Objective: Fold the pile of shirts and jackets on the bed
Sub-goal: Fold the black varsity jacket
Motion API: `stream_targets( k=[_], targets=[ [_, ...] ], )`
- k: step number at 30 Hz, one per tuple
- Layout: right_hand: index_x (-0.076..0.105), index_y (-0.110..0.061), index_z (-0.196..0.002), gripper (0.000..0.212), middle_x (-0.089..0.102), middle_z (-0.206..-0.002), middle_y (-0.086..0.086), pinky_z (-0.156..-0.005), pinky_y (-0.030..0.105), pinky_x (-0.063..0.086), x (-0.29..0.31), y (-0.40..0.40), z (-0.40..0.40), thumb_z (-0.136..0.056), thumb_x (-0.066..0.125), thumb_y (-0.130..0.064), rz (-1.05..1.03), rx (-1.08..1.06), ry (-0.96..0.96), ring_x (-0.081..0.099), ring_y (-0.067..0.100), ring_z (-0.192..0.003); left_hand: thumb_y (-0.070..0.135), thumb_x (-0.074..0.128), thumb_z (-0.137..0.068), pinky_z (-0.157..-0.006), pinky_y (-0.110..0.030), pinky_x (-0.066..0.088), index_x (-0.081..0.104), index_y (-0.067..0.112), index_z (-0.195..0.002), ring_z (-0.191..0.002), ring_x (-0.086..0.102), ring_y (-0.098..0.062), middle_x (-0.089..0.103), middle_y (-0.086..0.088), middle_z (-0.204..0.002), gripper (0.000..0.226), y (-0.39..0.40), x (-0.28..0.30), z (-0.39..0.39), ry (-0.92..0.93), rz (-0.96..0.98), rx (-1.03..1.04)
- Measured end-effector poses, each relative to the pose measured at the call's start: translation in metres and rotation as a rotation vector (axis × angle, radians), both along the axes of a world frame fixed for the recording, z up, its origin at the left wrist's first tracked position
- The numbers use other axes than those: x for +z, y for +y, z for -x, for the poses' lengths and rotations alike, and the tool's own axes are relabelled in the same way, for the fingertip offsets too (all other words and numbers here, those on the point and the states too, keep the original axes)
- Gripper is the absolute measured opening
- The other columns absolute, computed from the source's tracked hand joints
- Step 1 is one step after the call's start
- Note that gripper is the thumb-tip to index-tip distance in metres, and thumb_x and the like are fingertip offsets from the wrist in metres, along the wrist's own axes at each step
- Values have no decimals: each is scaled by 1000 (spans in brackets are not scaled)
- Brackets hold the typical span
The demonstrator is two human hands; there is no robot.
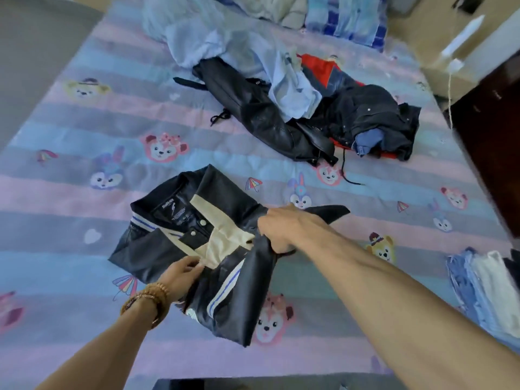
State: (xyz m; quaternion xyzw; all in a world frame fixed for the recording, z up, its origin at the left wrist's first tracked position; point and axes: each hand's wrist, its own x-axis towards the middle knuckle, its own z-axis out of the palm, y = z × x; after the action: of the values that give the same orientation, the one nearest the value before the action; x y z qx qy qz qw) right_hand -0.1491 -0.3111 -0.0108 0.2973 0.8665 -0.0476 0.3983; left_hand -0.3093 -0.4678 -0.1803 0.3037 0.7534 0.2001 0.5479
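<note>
Below me the bed (pixel 84 170) spreads wide, its quilted cover striped in pink, blue and grey and printed with cartoon bears, rabbits and small umbrellas. Grey floor shows past its left edge, and a dark wooden piece of furniture (pixel 489 153) stands at the right, with a white cord hanging near it. Far up the bed lies the unfolded pile (pixel 284 88): pale blue shirts on top, a black leather jacket, something red, and dark denim, all tangled together. At the right edge, near my forearm, sits a small stack of folded clothes (pixel 481 285) in blue and white.

Just in front of me lies the varsity jacket (pixel 180 235), black with cream panels and blue-and-white striped trim, collar pointing away to the left, partly folded on the cover.

My left hand (pixel 183 274), beaded bracelets on its wrist, reaches in from the lower left; its grip pinches the cream edge near the jacket's middle between thumb and fingers. My right arm stretches across from the lower right, and my right hand (pixel 281 229) has its grip closed around a bunched black sleeve, lifting it slightly off the bed, the sleeve's end sticking out to the right beyond my wrist.
</note>
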Motion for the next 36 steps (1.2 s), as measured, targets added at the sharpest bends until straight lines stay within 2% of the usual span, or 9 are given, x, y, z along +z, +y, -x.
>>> stream_targets(
  k=[4, 9, 12, 17, 23, 27, 30, 32, 36],
  targets=[
    [56, -14, -110, 26, 50, -103, 7, -80, 41, 45, 0, 25, 84, -88, 52, -1, 36, 17, -140, 49, 27, -84, 41, 39, -101, -96, -34, 44, 62, 20, -112, -110, 56, -26, 61, -7, -117, 33, -1, 16, 34, -160, 50, 211],
    [49, -17, -79, 14, 48, -83, 3, -103, 49, 34, -50, 48, 201, -79, 49, -3, 87, 99, -88, 44, 20, -70, 58, 24, -96, -91, -38, 48, 76, 21, -84, -97, 63, -31, 73, -10, -101, 65, 9, 24, 90, -536, -23, 652],
    [53, -19, -99, 25, 53, -85, 0, -114, 57, 17, -105, 47, 236, -76, 51, -9, 57, 175, -69, 51, 22, -83, 74, 25, -85, -102, -44, 41, 70, 14, -107, -108, 62, -35, 70, -17, -110, 78, 4, 4, 111, -780, -70, 914],
    [37, -19, -141, 68, 42, -142, 6, -119, 55, 6, -172, 51, 231, -77, 62, -25, 68, 79, 197, 32, 26, -138, 86, 30, -75, -105, -50, 37, 66, 7, -113, -111, 59, -37, 69, -18, -113, 94, -6, -33, 129, -866, -100, 1190],
    [22, -10, -151, 89, 31, -155, 11, -116, 50, 22, -170, 99, 167, -86, 54, -62, -253, -438, 551, 29, 30, -142, 92, 25, -69, -99, -52, 41, 66, 20, -111, -108, 61, -34, 69, -5, -113, 93, -21, -43, 112, -698, -132, 1279],
    [49, -21, -136, 89, 58, -132, 3, -102, 49, 44, -166, 136, 131, -67, 64, -76, 130, -919, 368, 58, 29, -116, 88, 54, -58, -104, -48, 42, 54, 24, -130, -114, 60, -25, 63, 3, -123, 96, -23, -30, 91, -529, -206, 1230],
    [65, -23, -114, 52, 71, -105, 0, -91, 41, 54, -169, 149, 127, -71, 81, -48, 432, -923, 489, 70, 22, -91, 49, 89, -54, -97, -49, 49, 50, 26, -130, -107, 64, -23, 65, 2, -122, 89, -22, -30, 66, -296, -181, 1081],
    [66, -19, -107, 47, 73, -98, 3, -87, 39, 56, -173, 151, 126, -71, 85, -41, 541, -891, 479, 71, 24, -86, 31, 84, -71, -95, -47, 51, 56, 18, -123, -100, 66, -23, 68, -2, -115, 60, -17, -34, 49, -217, -104, 1123],
    [63, -12, -104, 56, 71, -97, 5, -80, 35, 54, -179, 156, 118, -73, 77, -57, 509, -799, 522, 69, 23, -86, 52, 64, -85, -84, -39, 52, 66, 10, -96, -84, 66, -26, 70, -6, -91, 43, 0, -32, 35, -64, 16, 1281]
  ],
)
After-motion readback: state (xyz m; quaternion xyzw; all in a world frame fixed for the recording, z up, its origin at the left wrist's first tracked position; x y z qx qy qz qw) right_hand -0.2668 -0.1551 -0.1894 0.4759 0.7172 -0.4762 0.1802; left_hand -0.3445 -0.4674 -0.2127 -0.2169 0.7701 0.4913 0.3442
